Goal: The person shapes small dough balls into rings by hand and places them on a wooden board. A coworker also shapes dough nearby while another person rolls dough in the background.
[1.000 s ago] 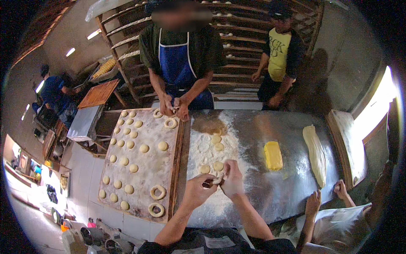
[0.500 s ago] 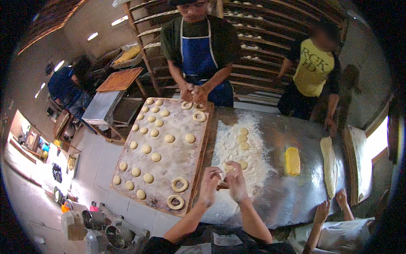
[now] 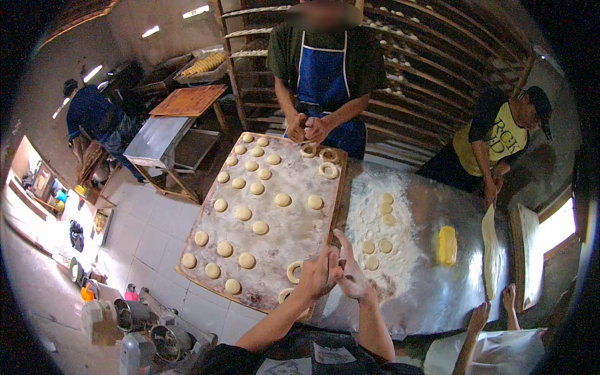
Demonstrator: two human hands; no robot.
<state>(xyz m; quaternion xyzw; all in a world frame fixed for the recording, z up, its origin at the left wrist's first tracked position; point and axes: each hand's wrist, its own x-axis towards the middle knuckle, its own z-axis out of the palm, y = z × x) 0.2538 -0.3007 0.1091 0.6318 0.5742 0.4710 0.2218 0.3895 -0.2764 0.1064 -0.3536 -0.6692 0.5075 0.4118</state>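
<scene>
On the floured board (image 3: 294, 228) I count twenty-two dough balls (image 3: 260, 227) and five dough rings (image 3: 329, 170): three at the far right corner, two at the near right. On the metal surface (image 3: 415, 306), six dough rounds (image 3: 371, 263) lie in flour, with one yellow block (image 3: 447, 245) and one long dough strip (image 3: 490, 253) farther right.

Half a second ago the hands were over the flour; now they are over the board's near right edge. The left hand (image 3: 319, 272), fingers curled, presses against the right hand (image 3: 353, 275), whose index finger is stretched out. The person in the yellow shirt (image 3: 503, 134) now bends lower, hands at the strip's far end.

The hands partly cover the two near rings. Whether they pinch any dough, I cannot tell; the co-worker's hands (image 3: 306, 128) likewise hide their contents.
</scene>
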